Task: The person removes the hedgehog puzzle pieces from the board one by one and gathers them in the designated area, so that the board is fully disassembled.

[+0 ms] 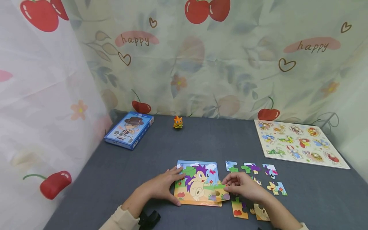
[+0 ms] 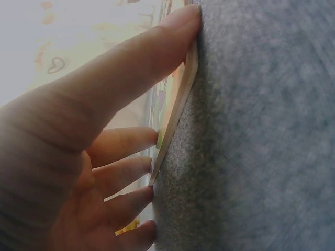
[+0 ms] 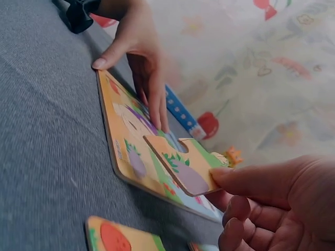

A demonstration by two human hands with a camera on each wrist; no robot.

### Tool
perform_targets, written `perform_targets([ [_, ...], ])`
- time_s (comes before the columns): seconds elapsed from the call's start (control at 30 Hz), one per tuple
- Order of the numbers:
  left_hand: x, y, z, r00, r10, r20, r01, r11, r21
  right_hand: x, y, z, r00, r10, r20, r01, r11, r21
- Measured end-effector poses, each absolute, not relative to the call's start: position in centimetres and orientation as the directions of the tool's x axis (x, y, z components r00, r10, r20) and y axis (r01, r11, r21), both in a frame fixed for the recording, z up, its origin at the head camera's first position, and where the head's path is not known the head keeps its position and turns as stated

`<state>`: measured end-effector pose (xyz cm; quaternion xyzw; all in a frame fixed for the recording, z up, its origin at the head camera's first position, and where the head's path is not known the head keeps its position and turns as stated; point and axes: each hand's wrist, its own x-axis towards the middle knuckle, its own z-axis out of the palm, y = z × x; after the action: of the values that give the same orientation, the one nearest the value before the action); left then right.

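Observation:
A wooden puzzle board (image 1: 195, 202) with a purple-spined hedgehog picture lies flat on the dark cloth. My left hand (image 1: 164, 186) rests along its left side, fingers spread; in the left wrist view the thumb (image 2: 180, 23) presses the board's edge. Between thumb and fingers, my right hand (image 1: 242, 187) pinches a jigsaw piece (image 3: 189, 170) showing a purple pineapple shape, green leaves and a yellow-orange ground. This piece is tilted over the board's lower right corner, overlapping the picture there. Just right of the board are several loose jigsaw pieces (image 1: 240, 210), some partly hidden by the right hand and forearm.
A blue game box (image 1: 129, 130) lies at the back left. Beside it toward the middle stands a small orange spiky figurine (image 1: 178, 122). At the back right is a white insect puzzle board (image 1: 302, 143). Printed curtains (image 1: 215, 80) enclose the table behind and at the sides.

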<state>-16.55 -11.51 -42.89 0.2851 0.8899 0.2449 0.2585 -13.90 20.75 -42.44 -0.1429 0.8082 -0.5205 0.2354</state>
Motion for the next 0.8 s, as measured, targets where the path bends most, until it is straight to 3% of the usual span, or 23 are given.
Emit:
perform_targets([
  [0.8, -16.6, -11.7, -42.9, -0.694, 0.648, -0.315, 0.389, 0.705, 0.593, -10.6, 27.2, -41.9, -0.877, -0.354, -0.326, 0.175, 0.398, -0.901],
])
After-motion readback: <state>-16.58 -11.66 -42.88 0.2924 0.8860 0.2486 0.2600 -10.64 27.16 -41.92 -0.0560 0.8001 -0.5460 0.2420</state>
